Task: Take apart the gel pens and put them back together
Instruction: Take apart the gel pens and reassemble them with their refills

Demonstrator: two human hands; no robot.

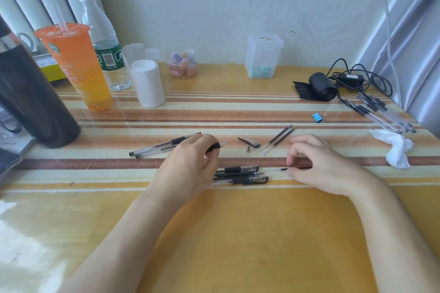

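Note:
My left hand (188, 164) is shut on a clear pen barrel (215, 146) with a black grip, its open end pointing right. My right hand (316, 164) pinches a thin black refill (284, 169) low over the table, its tip pointing left. Between my hands lie three capped gel pens (240, 175). Two clear pens (157, 146) lie left of my left hand. Behind, two loose refills (277, 139), two pen caps (248, 141) and a small metal tip (248, 149) rest on the striped cloth.
A dark flask (31, 97), orange drink cup (76, 66), water bottle (104, 43) and white tub (147, 83) stand at back left. A black roll with cable (321, 88), more pens (381, 112), a blue clip (317, 117) and crumpled tissue (395, 147) sit right.

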